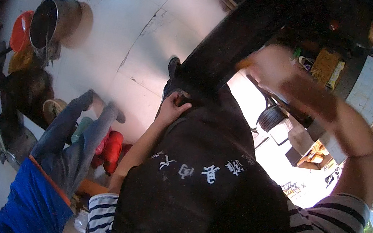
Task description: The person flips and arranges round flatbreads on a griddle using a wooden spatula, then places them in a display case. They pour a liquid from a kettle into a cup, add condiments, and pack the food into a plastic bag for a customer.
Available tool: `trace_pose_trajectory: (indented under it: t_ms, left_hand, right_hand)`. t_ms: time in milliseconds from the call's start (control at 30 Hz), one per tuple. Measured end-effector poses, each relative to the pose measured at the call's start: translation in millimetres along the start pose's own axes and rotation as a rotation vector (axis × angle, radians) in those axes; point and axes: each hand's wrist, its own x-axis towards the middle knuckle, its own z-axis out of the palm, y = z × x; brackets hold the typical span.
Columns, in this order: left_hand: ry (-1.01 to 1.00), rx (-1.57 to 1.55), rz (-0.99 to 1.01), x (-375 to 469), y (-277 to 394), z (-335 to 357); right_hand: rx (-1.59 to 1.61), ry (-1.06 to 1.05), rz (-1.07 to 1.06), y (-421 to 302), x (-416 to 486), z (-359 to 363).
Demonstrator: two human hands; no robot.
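Observation:
My left hand point(174, 108) is low in front of my black apron point(200, 208), its fingers curled and its thumb out, beside a small dark thing point(184, 96). Whether it grips that thing or only touches it is unclear. Just past it rises a long black panel-like surface point(225, 44). Blurred by motion, my right hand point(268, 65) reaches across by the panel's right edge. An orange-brown patch point(244, 65) shows near its fingertips, too smeared to name. The apron bears white writing.
A person in blue point(39, 199) stands close at left. Behind are a metal bucket point(64, 22), a red basin point(21, 31) and red bags point(112, 152) on the pale tiled floor point(122, 11). At right are a light-blue tiled counter point(371, 89) and a black wire spool point(271, 118).

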Motion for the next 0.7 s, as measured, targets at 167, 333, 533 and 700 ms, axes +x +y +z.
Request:
trace_pose_trajectory:
  t_ms: [167, 333, 533, 700]
  left_hand:
    - [0.011, -0.127, -0.006, -9, 18, 2]
    - [0.027, -0.152, 0.004, -9, 15, 12]
    - [-0.032, -0.072, 0.033, -2, 9, 7]
    - [-0.16, 0.068, -0.006, 1, 33, 1]
  right_hand:
    - [0.275, -0.006, -0.093, 36, 30, 19]
    - [-0.15, 0.274, 0.306, 165, 24, -66]
    - [-0.193, 0.407, 0.2, 55, -19, 39]
    - [0.507, 0.392, 0.326, -101, -65, 109]
